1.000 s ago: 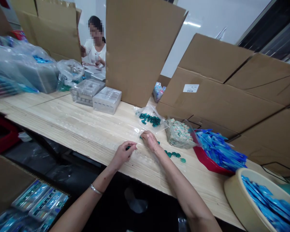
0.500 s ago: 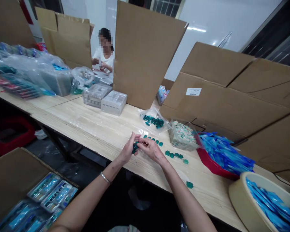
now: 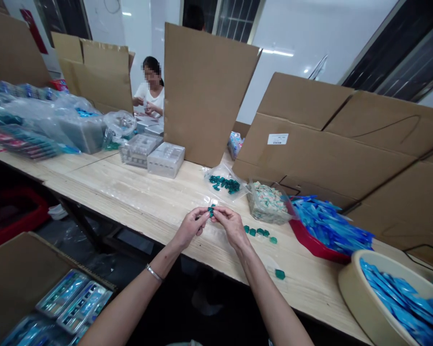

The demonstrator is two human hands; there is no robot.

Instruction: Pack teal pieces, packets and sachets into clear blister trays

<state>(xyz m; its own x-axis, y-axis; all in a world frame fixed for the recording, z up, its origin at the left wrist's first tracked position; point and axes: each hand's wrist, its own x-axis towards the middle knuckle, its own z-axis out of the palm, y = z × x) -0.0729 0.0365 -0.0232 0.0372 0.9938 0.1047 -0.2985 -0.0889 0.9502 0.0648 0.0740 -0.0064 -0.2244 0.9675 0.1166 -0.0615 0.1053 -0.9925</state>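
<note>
My left hand (image 3: 192,227) and my right hand (image 3: 230,226) meet above the table. Their fingertips pinch small dark-green translucent pieces (image 3: 211,210) between them; how many each hand holds is too small to tell. Right of my right hand, several similar green pieces (image 3: 260,231) lie in a short row. One more green piece (image 3: 280,274) rests nearer the table's front edge, by my right forearm. Beyond my hands an open clear plastic bag (image 3: 242,191) bears a heap of the same pieces. A clear box (image 3: 254,211) of small pale printed pieces stands beside it.
A red basin (image 3: 305,240) and a cream tub (image 3: 350,283) hold blue packets on the right. Clear plastic trays (image 3: 166,161) stand farther back on the table (image 3: 122,187). Cardboard sheets (image 3: 209,91) rise behind; a co-worker (image 3: 153,91) sits beyond. Packed cases (image 3: 63,295) lie in a carton lower left.
My fingers have come together at their tips, with the green pieces pinched between both hands. The row beside my right hand no longer shows; my hand may cover it. The view has tilted slightly up.
</note>
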